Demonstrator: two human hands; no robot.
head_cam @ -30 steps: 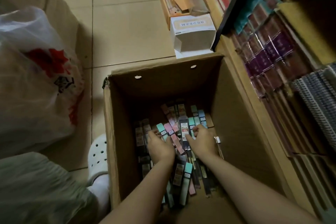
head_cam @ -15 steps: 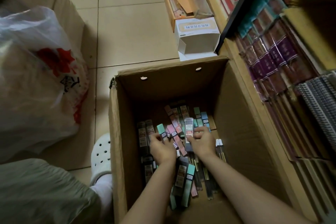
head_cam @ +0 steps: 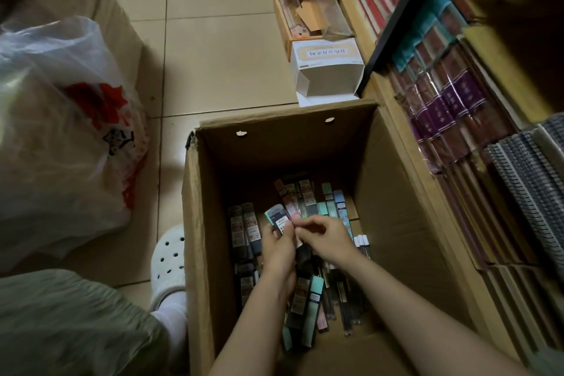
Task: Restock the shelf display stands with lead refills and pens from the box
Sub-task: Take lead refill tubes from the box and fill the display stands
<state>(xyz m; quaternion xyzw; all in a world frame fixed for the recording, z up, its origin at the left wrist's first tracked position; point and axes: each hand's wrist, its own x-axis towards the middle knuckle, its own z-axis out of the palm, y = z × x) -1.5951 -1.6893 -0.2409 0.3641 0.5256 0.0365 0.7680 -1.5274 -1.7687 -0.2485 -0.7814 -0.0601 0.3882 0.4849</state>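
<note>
Fingers of the left hand [head_cam: 278, 249] hold a refill pack [head_cam: 280, 221], long axis pointing away, inside the box [head_cam: 195, 223]; the right hand [head_cam: 323, 236] pinches its near edge, closest.

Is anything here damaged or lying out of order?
Yes. The cardboard box is torn at its far-left top corner. Inside, the lead refill packs lie loose, crossing each other at mixed angles, not stacked.
</note>
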